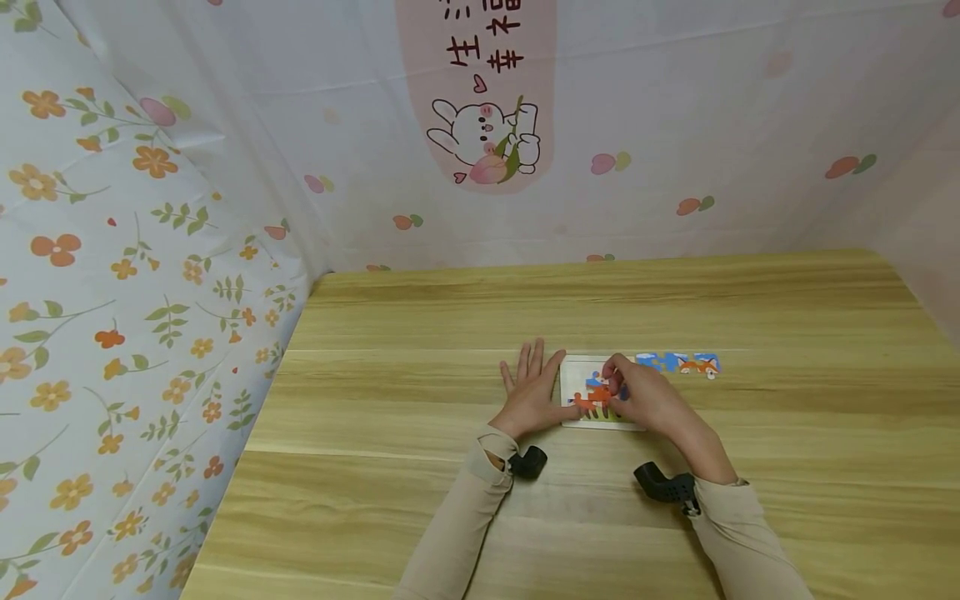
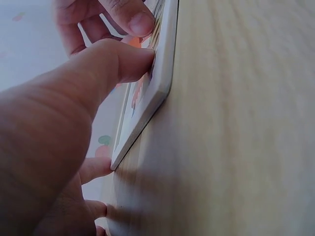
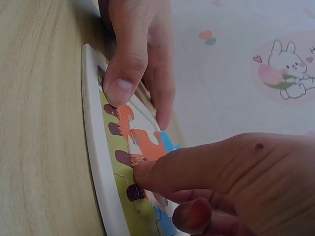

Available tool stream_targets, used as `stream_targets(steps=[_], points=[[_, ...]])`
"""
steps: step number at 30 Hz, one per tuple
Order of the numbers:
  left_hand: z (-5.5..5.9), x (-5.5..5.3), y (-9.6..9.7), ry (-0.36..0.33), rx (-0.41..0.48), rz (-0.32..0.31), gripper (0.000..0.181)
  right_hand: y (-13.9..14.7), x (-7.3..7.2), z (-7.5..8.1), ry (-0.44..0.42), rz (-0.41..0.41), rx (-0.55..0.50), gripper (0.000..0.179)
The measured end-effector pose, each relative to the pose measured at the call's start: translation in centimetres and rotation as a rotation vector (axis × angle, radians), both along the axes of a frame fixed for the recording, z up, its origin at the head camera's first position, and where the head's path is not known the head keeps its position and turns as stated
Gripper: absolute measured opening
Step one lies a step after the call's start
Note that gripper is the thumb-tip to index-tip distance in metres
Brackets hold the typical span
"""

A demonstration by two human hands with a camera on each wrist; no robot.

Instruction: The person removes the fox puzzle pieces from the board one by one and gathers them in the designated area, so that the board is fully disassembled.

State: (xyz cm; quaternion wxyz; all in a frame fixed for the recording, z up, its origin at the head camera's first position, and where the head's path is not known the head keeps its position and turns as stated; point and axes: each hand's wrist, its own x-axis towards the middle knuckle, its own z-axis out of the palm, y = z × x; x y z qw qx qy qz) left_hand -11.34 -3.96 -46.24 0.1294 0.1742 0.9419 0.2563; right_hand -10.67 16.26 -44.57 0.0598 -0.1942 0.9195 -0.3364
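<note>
A small jigsaw puzzle board (image 1: pixel 600 425) with a white rim lies on the table, partly filled with pieces of an orange animal on green grass. My left hand (image 1: pixel 531 398) rests at its left side, fingers spread. In the right wrist view the left thumb (image 3: pixel 120 91) presses on the pieces near the rim. My right hand (image 1: pixel 648 396) is over the right part of the board, its thumb and curled fingers pinching an orange puzzle piece (image 3: pixel 147 142) among the laid ones. Its fingers hide part of that piece and the board's right side.
Several loose puzzle pieces (image 1: pixel 701 365), blue and white with an orange fox face, lie in a row right of the board. The wooden table (image 1: pixel 420 383) stretches around it. Printed curtains (image 1: pixel 337 133) hang behind and at the left.
</note>
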Motion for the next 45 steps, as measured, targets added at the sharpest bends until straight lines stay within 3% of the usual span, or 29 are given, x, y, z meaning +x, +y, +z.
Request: stream_targets(steps=[10, 21, 33, 45], points=[[-0.1, -0.1, -0.1, -0.03, 0.004, -0.01, 0.09, 0.6, 0.0, 0.3, 0.002, 0.002, -0.019, 0.027], [0.1, 0.0, -0.1, -0.021, 0.002, -0.018, 0.092, 2.6, 0.1, 1.0, 0.001, -0.058, 0.022, 0.029], [0.1, 0.1, -0.2, -0.013, 0.012, -0.023, 0.093, 6.0, 0.2, 1.6, -0.05, -0.149, -0.023, 0.031], [0.1, -0.1, -0.2, -0.02, -0.005, -0.019, 0.093, 7.9, 0.3, 1.6, -0.059, -0.159, 0.005, 0.03]])
